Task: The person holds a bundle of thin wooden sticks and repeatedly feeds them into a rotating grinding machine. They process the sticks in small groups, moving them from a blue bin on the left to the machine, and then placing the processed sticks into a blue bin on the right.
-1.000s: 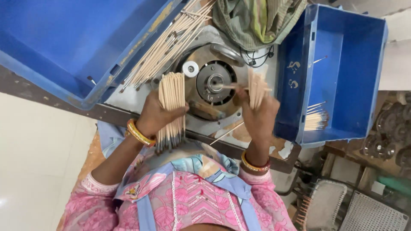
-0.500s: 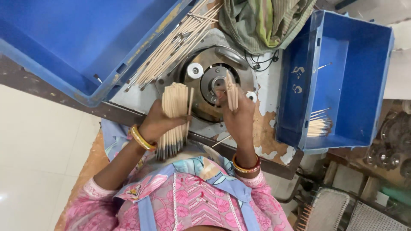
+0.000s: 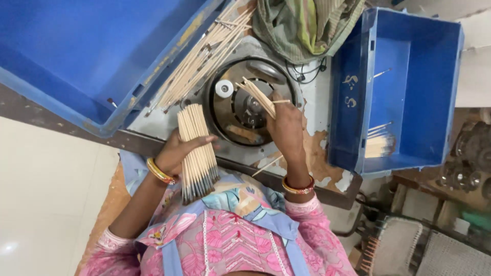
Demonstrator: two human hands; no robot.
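1. The left hand (image 3: 176,151) is wrapped around a big bunch of sticks (image 3: 196,151). The fingers are curled tight on the bunch, and the thumb lies across the front of it
2. The bunch stands almost straight up and down. Its pale ends point up near the round machine (image 3: 240,105) and its dark tips point down toward the pink clothes (image 3: 230,240)
3. The right hand (image 3: 287,130) holds a few sticks (image 3: 258,97) pinched between its fingertips. The fingers are close together on them
4. These few sticks slant up and to the left, over the middle of the round machine
5. More loose sticks (image 3: 204,56) lie at the edge of the big blue bin (image 3: 76,51) on the left
6. A small blue bin (image 3: 409,87) sits on the right with some sticks inside
7. A green cloth (image 3: 307,25) lies above the machine
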